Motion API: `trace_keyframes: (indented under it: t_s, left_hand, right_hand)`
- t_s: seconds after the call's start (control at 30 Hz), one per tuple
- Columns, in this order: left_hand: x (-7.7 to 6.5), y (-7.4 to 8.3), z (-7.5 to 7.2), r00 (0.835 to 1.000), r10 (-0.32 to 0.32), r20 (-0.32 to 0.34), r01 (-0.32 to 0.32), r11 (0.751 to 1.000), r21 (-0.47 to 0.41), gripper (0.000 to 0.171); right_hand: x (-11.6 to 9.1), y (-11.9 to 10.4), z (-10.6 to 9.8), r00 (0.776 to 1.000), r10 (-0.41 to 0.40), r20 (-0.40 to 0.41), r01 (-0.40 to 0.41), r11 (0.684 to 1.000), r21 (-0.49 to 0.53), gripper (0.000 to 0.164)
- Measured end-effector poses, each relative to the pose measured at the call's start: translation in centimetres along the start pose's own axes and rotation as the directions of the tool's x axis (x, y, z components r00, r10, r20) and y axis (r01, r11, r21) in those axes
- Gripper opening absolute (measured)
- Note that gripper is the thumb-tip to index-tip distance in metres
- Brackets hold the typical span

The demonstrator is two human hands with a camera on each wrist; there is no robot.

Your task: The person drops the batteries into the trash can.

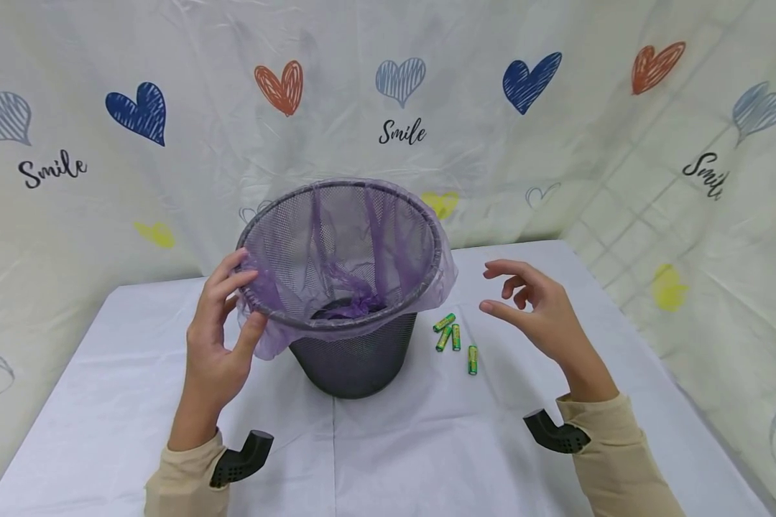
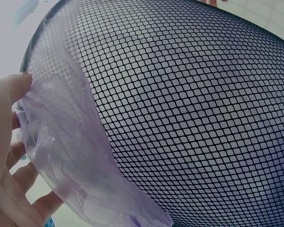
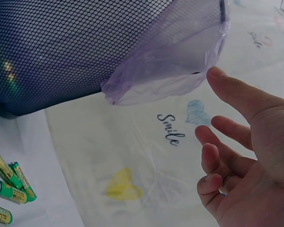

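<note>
Left hand: the left hand (image 1: 216, 337) grips the near left rim of the bin, thumb and fingers pinching the purple liner (image 1: 278, 337) where it folds over the edge. In the left wrist view the fingers (image 2: 4, 109) press the thin plastic against the mesh.

Left sleeve: a beige sleeve (image 1: 184, 477) with a black camera mount (image 1: 242, 459) at the wrist.

Bin: a dark mesh bin (image 1: 356, 359) stands near the middle of the desk, tipped so its mouth faces the person. The liner drapes over the rim all round and bunches at the bottom inside.

Batteries: four green and yellow batteries (image 1: 455, 339) lie on the desk just right of the bin's base, three close together and one a little apart to the right. They also show in the right wrist view (image 3: 9, 182), low on the left.

Right hand: the right hand (image 1: 539, 312) hovers in the air right of the bin, holding nothing, fingers loosely bent and spread. In the right wrist view one fingertip (image 3: 217, 75) is near the liner's hanging edge; I cannot tell whether it touches.

Right sleeve: a beige sleeve (image 1: 614, 459) with a second black mount (image 1: 556, 434).

Desk: a desk (image 1: 103, 373) under a white cloth.

Backdrop: a pale sheet (image 1: 556, 158) printed with coloured hearts and the word "Smile" hangs behind and to the right.
</note>
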State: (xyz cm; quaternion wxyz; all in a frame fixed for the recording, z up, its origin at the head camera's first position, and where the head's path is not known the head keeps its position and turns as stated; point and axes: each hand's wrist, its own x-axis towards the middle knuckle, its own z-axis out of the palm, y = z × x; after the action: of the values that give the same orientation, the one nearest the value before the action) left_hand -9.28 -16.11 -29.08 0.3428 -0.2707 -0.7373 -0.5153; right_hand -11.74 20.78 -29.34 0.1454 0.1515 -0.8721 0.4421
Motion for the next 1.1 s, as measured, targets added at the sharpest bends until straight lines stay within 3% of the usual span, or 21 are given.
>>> trace_keyframes:
  t_s: [0.63,0.93,1.1]
  left_hand:
    - [0.0,-0.1,0.1,1.0,0.008,-0.003,-0.008,1.0,-0.009,0.036]
    - [0.0,-0.1,0.1,1.0,-0.001,0.0,0.001,1.0,0.001,0.037]
    - [-0.1,-0.1,0.1,1.0,-0.008,0.003,0.008,1.0,-0.008,0.037]
  right_hand:
    - [-0.9,2.0,0.4,0.999,0.036,0.002,-0.037,0.999,0.013,0.044]
    - [-1.4,5.8,0.8,0.998,0.065,-0.006,-0.065,0.998,0.011,0.047]
    - [-1.7,6.6,0.9,0.998,0.07,-0.003,-0.07,0.997,0.013,0.047]
